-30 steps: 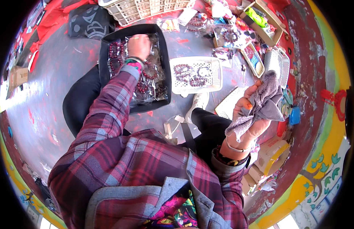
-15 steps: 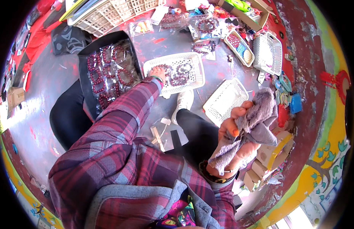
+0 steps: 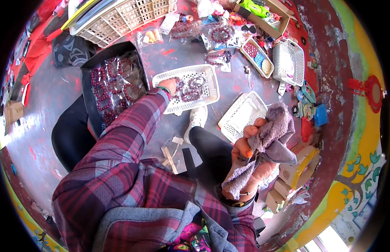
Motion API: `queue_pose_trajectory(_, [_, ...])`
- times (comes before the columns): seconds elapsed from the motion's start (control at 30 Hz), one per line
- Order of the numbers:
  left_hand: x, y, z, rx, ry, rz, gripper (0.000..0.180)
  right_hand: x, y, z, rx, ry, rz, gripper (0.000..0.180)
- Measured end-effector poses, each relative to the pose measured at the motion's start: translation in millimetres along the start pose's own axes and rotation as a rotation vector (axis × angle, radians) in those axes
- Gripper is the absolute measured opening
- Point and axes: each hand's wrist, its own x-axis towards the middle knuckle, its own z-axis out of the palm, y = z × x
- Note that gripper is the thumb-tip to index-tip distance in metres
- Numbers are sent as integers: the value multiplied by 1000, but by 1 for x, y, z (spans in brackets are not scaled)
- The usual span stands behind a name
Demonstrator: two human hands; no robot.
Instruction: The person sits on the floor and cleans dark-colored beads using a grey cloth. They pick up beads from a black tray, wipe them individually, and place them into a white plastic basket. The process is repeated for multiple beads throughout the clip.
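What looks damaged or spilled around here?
The dark red wall band on the right looks damaged: its paint appears chipped and patchy. I see nothing spilled around the white basket by your left hand.

The right hand (image 3: 243, 148) is gripping, its fingers (image 3: 250, 131) curling inward, its wrist (image 3: 249, 187) sitting just below the grip. Farther forward and left of that grip, the left hand (image 3: 169, 85) is pointing away, its forearm (image 3: 134, 117) slanting back toward the body, its fingertips barely showing.
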Motion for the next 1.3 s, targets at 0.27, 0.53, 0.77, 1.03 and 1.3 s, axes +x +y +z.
queue_pose_trajectory(0.27, [-17,4,-41,-128,58,47,21,4,9,-7,10,-11,-17,54])
queue_pose_trajectory(0.53, [-124,-27,-124,-1806,-504,455,35,7,23,7,-100,29,-27,41])
queue_pose_trajectory(0.77, [-228,-7,-189,-2448,-464,894,56,16,64,19,-243,-53,22,44])
queue_pose_trajectory(1.03, [-283,-23,-233,-2438,-361,844,67,4,95,48,-358,-126,-23,40])
queue_pose_trajectory(1.3, [-293,-29,-217,-2562,-318,591,66,-8,142,61,-1301,-558,-671,37])
